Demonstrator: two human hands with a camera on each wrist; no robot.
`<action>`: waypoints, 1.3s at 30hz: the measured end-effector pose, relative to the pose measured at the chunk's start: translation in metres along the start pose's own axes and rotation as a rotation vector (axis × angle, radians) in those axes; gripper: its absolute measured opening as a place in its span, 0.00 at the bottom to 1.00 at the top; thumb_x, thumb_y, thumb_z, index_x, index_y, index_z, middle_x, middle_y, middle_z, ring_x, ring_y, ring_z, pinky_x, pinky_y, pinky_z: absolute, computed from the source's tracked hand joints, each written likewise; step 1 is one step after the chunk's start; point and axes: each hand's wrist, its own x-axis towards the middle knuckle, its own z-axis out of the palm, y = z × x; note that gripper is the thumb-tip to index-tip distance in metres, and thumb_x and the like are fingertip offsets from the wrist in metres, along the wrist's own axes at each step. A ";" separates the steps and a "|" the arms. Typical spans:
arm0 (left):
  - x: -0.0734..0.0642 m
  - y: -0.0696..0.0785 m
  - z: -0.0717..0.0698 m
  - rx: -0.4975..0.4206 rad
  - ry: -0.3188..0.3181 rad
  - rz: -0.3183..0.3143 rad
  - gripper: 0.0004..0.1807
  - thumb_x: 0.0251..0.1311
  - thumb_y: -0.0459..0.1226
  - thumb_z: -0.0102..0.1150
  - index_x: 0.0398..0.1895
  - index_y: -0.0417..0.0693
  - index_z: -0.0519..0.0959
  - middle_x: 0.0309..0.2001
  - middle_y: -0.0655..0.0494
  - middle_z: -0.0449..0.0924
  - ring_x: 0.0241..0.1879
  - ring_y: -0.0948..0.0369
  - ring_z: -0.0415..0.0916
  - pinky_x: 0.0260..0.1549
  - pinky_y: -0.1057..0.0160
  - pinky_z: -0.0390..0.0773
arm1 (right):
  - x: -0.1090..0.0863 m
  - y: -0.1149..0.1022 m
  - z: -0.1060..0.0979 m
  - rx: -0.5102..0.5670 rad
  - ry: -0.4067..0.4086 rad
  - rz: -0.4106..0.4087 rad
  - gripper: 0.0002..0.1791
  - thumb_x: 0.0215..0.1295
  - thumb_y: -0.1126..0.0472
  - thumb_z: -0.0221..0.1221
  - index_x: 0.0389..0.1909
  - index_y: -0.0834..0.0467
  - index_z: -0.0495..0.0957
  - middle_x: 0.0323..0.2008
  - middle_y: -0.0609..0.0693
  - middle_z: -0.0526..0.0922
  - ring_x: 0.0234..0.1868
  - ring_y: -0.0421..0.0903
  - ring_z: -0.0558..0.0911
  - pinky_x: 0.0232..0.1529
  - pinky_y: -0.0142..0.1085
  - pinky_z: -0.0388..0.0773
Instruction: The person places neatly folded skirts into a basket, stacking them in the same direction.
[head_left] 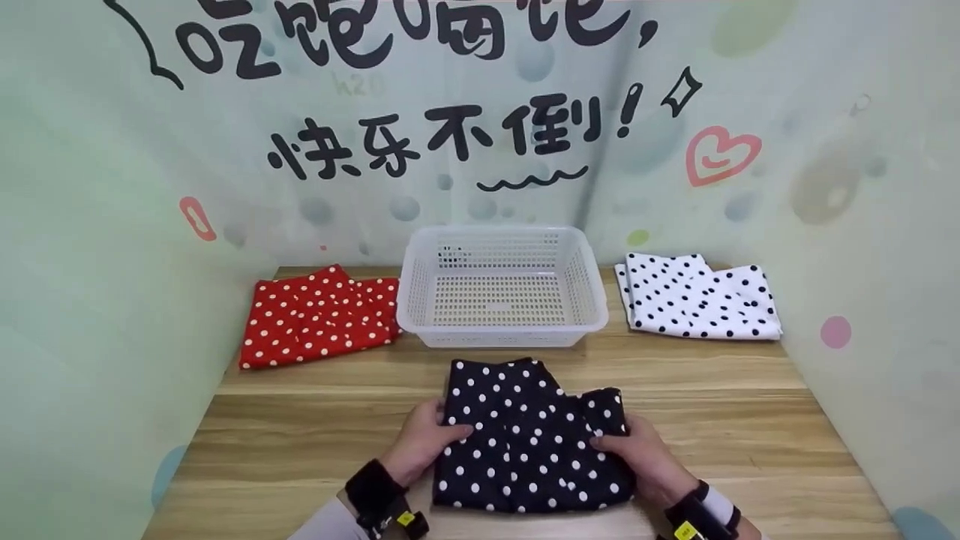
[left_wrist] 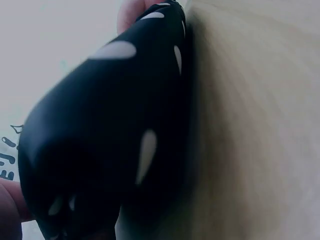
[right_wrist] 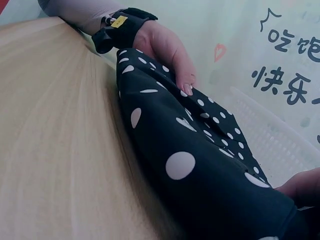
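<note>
Black polka-dot cloth looks soft and light from here, best held at both sides, where left hand and right hand grip it

Left hand and right hand partly hidden by dotted cloth, top lettering cut off, wrist label too small to read, tabletop blurred
</note>
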 end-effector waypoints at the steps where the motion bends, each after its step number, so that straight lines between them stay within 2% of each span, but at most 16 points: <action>1: -0.002 0.001 0.000 0.000 0.000 0.001 0.31 0.54 0.29 0.66 0.59 0.27 0.66 0.47 0.37 0.84 0.40 0.53 0.86 0.41 0.56 0.87 | -0.001 0.000 0.000 0.002 -0.005 0.000 0.28 0.57 0.67 0.63 0.57 0.72 0.65 0.43 0.57 0.84 0.40 0.51 0.87 0.45 0.45 0.86; 8: -0.012 0.017 -0.002 0.007 -0.040 0.040 0.31 0.54 0.29 0.66 0.60 0.28 0.65 0.49 0.34 0.83 0.42 0.54 0.86 0.43 0.57 0.86 | -0.017 -0.013 0.000 -0.038 -0.009 -0.033 0.26 0.59 0.67 0.63 0.56 0.71 0.67 0.41 0.56 0.84 0.38 0.51 0.87 0.41 0.46 0.87; 14: -0.024 0.042 0.000 0.055 -0.099 0.114 0.33 0.55 0.30 0.65 0.62 0.26 0.64 0.49 0.36 0.83 0.44 0.53 0.85 0.45 0.57 0.86 | -0.035 -0.033 0.000 -0.014 -0.003 -0.058 0.25 0.58 0.69 0.62 0.55 0.71 0.66 0.41 0.57 0.84 0.38 0.52 0.87 0.41 0.47 0.87; 17: -0.028 0.054 0.001 0.067 -0.130 0.129 0.34 0.56 0.30 0.65 0.63 0.27 0.63 0.50 0.36 0.83 0.45 0.52 0.85 0.46 0.58 0.85 | -0.043 -0.044 -0.002 0.008 -0.003 -0.064 0.23 0.58 0.70 0.62 0.52 0.70 0.67 0.39 0.56 0.84 0.37 0.52 0.87 0.41 0.46 0.87; 24: -0.029 0.071 0.003 -0.014 -0.173 0.145 0.32 0.57 0.28 0.63 0.63 0.26 0.62 0.51 0.32 0.81 0.44 0.52 0.85 0.45 0.55 0.86 | -0.053 -0.073 -0.008 0.023 -0.014 -0.093 0.19 0.59 0.70 0.62 0.50 0.66 0.70 0.38 0.53 0.85 0.37 0.50 0.88 0.40 0.45 0.87; 26: -0.029 0.075 0.003 -0.021 -0.151 0.162 0.32 0.57 0.29 0.63 0.63 0.27 0.62 0.50 0.33 0.81 0.43 0.53 0.85 0.45 0.56 0.86 | -0.053 -0.084 -0.009 0.015 -0.022 -0.106 0.19 0.59 0.70 0.62 0.50 0.66 0.70 0.38 0.53 0.86 0.37 0.50 0.88 0.40 0.46 0.87; 32: -0.026 0.096 0.000 -0.043 -0.031 0.224 0.30 0.56 0.27 0.64 0.62 0.30 0.66 0.48 0.36 0.83 0.43 0.53 0.85 0.44 0.56 0.86 | -0.044 -0.118 -0.009 0.018 -0.065 -0.151 0.20 0.61 0.69 0.62 0.52 0.66 0.69 0.40 0.55 0.85 0.38 0.51 0.88 0.40 0.47 0.87; 39: -0.002 0.119 -0.002 -0.099 0.024 0.261 0.27 0.57 0.27 0.64 0.60 0.33 0.69 0.46 0.37 0.84 0.41 0.53 0.86 0.42 0.55 0.87 | -0.009 -0.154 -0.019 0.006 -0.002 -0.203 0.19 0.59 0.67 0.65 0.50 0.63 0.72 0.37 0.53 0.86 0.34 0.49 0.89 0.36 0.44 0.87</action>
